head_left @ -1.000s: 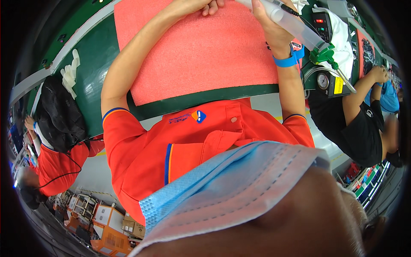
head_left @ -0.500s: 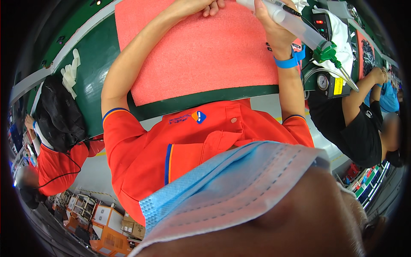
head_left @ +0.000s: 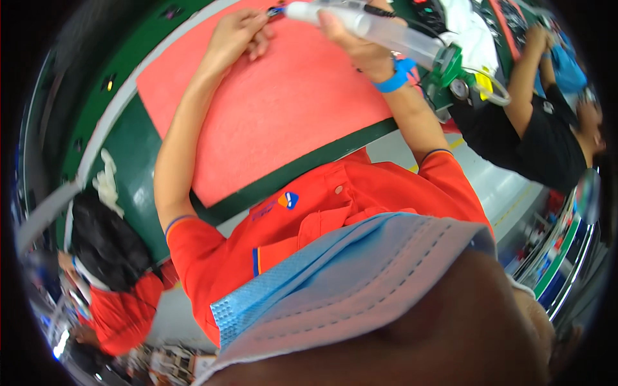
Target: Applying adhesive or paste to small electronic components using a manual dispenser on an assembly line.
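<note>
My right hand (head_left: 362,53), a blue band at its wrist, is wrapped round a translucent glue dispensing syringe (head_left: 412,44). The syringe slants across the upper middle, its white end toward my left hand and a green cap (head_left: 449,63) with a clear hose at its other end. My left hand (head_left: 241,40) is over the pink foam mat (head_left: 283,116), fingers curled and thumb and forefinger pinched. A small dark and blue piece (head_left: 277,11) shows between those fingertips and the syringe's tip. Whether it belongs to the syringe or sits in my pinch, I cannot tell.
The mat covers a green workbench (head_left: 129,135). White gloves (head_left: 106,183) and a black bag (head_left: 106,241) are at the left, near a person in red. At the right are a white cloth (head_left: 473,38), a pressure gauge (head_left: 459,89) and a person in black.
The view has turned and shifted, so mat and bench now slant. Both hands appear farther left, and the syringe's white end with the small dark and blue piece has come into view.
</note>
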Demonstrator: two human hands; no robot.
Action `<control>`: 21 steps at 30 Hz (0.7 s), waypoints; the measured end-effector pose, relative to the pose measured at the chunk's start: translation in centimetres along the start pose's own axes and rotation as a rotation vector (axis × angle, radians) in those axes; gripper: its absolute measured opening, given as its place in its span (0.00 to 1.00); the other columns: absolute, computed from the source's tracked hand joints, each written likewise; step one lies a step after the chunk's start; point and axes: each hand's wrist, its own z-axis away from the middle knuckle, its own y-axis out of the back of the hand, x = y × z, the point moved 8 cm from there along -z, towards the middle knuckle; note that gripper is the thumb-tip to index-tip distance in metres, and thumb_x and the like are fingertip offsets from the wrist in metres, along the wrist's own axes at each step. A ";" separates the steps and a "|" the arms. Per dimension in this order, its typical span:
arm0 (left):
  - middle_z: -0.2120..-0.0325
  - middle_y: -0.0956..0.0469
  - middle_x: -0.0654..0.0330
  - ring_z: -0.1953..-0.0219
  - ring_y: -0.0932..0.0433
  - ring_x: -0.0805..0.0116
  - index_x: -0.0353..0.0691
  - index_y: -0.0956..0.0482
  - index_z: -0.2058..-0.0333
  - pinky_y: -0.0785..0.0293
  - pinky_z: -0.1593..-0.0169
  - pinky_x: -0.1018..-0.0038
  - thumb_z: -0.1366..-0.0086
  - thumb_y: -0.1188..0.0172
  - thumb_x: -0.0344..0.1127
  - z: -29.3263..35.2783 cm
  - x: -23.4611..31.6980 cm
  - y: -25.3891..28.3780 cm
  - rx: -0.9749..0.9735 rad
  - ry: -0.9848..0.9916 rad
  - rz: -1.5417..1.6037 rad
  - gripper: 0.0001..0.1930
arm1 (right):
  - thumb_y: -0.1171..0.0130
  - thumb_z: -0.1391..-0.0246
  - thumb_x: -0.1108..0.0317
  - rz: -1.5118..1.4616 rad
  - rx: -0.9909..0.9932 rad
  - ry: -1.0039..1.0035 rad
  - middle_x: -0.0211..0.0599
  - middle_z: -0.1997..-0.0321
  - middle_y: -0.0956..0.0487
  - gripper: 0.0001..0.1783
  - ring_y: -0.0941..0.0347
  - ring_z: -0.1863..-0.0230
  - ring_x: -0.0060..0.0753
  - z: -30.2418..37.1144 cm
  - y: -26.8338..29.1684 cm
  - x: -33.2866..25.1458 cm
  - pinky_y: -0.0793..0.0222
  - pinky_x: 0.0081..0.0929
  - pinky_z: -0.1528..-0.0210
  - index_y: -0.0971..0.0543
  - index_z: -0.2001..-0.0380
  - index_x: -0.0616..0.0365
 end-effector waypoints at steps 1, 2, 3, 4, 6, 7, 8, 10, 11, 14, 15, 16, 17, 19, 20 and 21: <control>0.73 0.22 0.66 0.83 0.30 0.81 0.31 0.24 0.56 0.38 0.80 0.84 0.23 0.47 0.43 0.2 0.0 -0.1 0.069 -0.035 0.047 0.17 | 0.27 0.49 0.73 0.038 -0.033 -0.023 0.36 0.64 0.16 0.16 0.18 0.64 0.25 -0.4 0.3 -0.1 0.23 0.21 0.62 0.20 0.57 0.64; 0.73 0.22 0.66 0.83 0.30 0.81 0.31 0.24 0.56 0.38 0.80 0.84 0.23 0.47 0.43 0.2 0.4 -0.5 0.032 -0.061 0.044 0.17 | 0.28 0.47 0.73 0.074 -0.065 -0.049 0.36 0.62 0.16 0.17 0.19 0.63 0.25 -0.7 0.6 -0.3 0.23 0.21 0.61 0.21 0.55 0.64; 0.73 0.22 0.65 0.81 0.29 0.81 0.32 0.23 0.57 0.37 0.78 0.83 0.23 0.47 0.42 0.6 0.4 -0.4 0.053 -0.031 0.049 0.16 | 0.29 0.46 0.74 0.095 -0.097 -0.075 0.36 0.61 0.16 0.18 0.19 0.62 0.24 -0.8 0.8 -0.5 0.23 0.21 0.60 0.22 0.53 0.64; 0.72 0.22 0.64 0.80 0.28 0.81 0.33 0.23 0.57 0.35 0.77 0.83 0.23 0.46 0.41 0.7 0.3 -0.1 0.080 0.003 0.056 0.14 | 0.30 0.45 0.75 0.110 -0.132 -0.103 0.35 0.59 0.17 0.20 0.20 0.61 0.24 -0.9 0.8 -0.7 0.24 0.21 0.59 0.24 0.51 0.65; 0.72 0.23 0.64 0.79 0.28 0.81 0.34 0.24 0.58 0.35 0.76 0.84 0.23 0.46 0.41 0.2 0.3 -0.2 0.017 0.017 0.100 0.14 | 0.31 0.44 0.75 0.129 -0.160 -0.130 0.35 0.58 0.17 0.21 0.20 0.60 0.23 -0.6 0.2 -0.4 0.24 0.21 0.58 0.25 0.49 0.65; 0.72 0.23 0.65 0.77 0.27 0.82 0.34 0.24 0.58 0.35 0.75 0.85 0.23 0.46 0.41 0.3 0.0 0.0 -0.023 0.051 0.152 0.14 | 0.32 0.43 0.75 0.022 -0.041 -0.127 0.36 0.56 0.17 0.22 0.21 0.58 0.24 -0.1 0.3 0.0 0.24 0.21 0.56 0.26 0.47 0.64; 0.72 0.23 0.65 0.77 0.27 0.82 0.34 0.24 0.58 0.35 0.75 0.85 0.23 0.46 0.41 -0.1 -0.2 0.9 -0.020 0.052 0.150 0.14 | 0.32 0.42 0.75 -0.087 0.076 -0.125 0.37 0.53 0.18 0.24 0.21 0.57 0.25 0.4 0.8 0.5 0.24 0.21 0.54 0.28 0.44 0.64; 0.72 0.23 0.65 0.74 0.27 0.83 0.34 0.24 0.57 0.34 0.72 0.85 0.23 0.45 0.41 0.2 2.1 -0.2 -0.438 -0.119 0.439 0.14 | 0.32 0.42 0.75 -0.179 0.108 -0.142 0.38 0.53 0.18 0.23 0.21 0.56 0.26 0.4 0.7 0.8 0.24 0.22 0.52 0.28 0.45 0.65; 0.70 0.22 0.63 0.70 0.25 0.81 0.32 0.24 0.53 0.31 0.69 0.84 0.23 0.46 0.40 0.2 2.1 0.3 -0.395 -0.179 0.539 0.14 | 0.32 0.42 0.75 -0.258 0.143 -0.159 0.39 0.53 0.18 0.23 0.21 0.55 0.26 0.5 1.0 1.1 0.24 0.22 0.51 0.27 0.45 0.65; 0.63 0.21 0.60 0.67 0.23 0.77 0.31 0.26 0.49 0.27 0.65 0.81 0.23 0.47 0.40 0.3 2.2 0.5 -0.126 -0.266 0.180 0.16 | 0.32 0.42 0.74 -0.073 0.098 -0.097 0.40 0.52 0.18 0.25 0.20 0.52 0.29 0.3 1.5 1.1 0.24 0.23 0.49 0.28 0.44 0.65; 0.62 0.20 0.58 0.67 0.21 0.73 0.32 0.26 0.47 0.25 0.63 0.76 0.22 0.48 0.44 -0.6 0.3 1.4 -0.067 -0.273 0.038 0.19 | 0.32 0.42 0.74 0.013 0.075 -0.082 0.41 0.52 0.18 0.25 0.20 0.53 0.30 0.4 1.7 1.2 0.23 0.25 0.50 0.29 0.43 0.65; 0.60 0.20 0.56 0.66 0.20 0.68 0.32 0.26 0.45 0.24 0.61 0.72 0.22 0.50 0.47 -1.4 -1.8 2.5 -0.004 -0.269 -0.104 0.22 | 0.32 0.42 0.73 0.093 0.048 -0.065 0.42 0.53 0.19 0.26 0.19 0.54 0.31 0.5 1.6 1.3 0.22 0.27 0.51 0.29 0.43 0.65; 0.60 0.20 0.56 0.66 0.20 0.68 0.32 0.26 0.45 0.24 0.61 0.72 0.22 0.50 0.47 -1.8 -2.4 2.5 0.029 -0.245 -0.097 0.22 | 0.32 0.42 0.72 -0.074 0.090 -0.136 0.43 0.54 0.19 0.26 0.19 0.56 0.32 0.8 1.7 2.0 0.22 0.28 0.52 0.29 0.43 0.65; 0.73 0.19 0.59 0.79 0.21 0.74 0.33 0.22 0.57 0.23 0.75 0.80 0.24 0.43 0.38 -2.5 -2.3 1.7 0.066 -0.215 0.280 0.12 | 0.31 0.42 0.70 -0.261 0.126 -0.214 0.44 0.55 0.19 0.27 0.18 0.60 0.33 1.6 1.6 3.0 0.21 0.29 0.54 0.29 0.43 0.65; 0.73 0.19 0.59 0.79 0.21 0.74 0.33 0.22 0.57 0.23 0.75 0.80 0.24 0.43 0.38 -3.2 -2.1 1.4 0.073 -0.207 0.291 0.12 | 0.31 0.42 0.69 -0.247 0.131 -0.215 0.45 0.56 0.19 0.27 0.18 0.62 0.33 1.6 2.5 3.1 0.20 0.29 0.56 0.29 0.43 0.65; 0.73 0.19 0.59 0.78 0.21 0.74 0.33 0.21 0.57 0.22 0.73 0.79 0.25 0.41 0.39 -3.4 -2.3 1.2 0.029 -0.184 0.285 0.12 | 0.31 0.42 0.68 -0.237 0.139 -0.211 0.44 0.56 0.19 0.26 0.18 0.62 0.33 1.7 2.5 3.1 0.21 0.29 0.58 0.28 0.44 0.65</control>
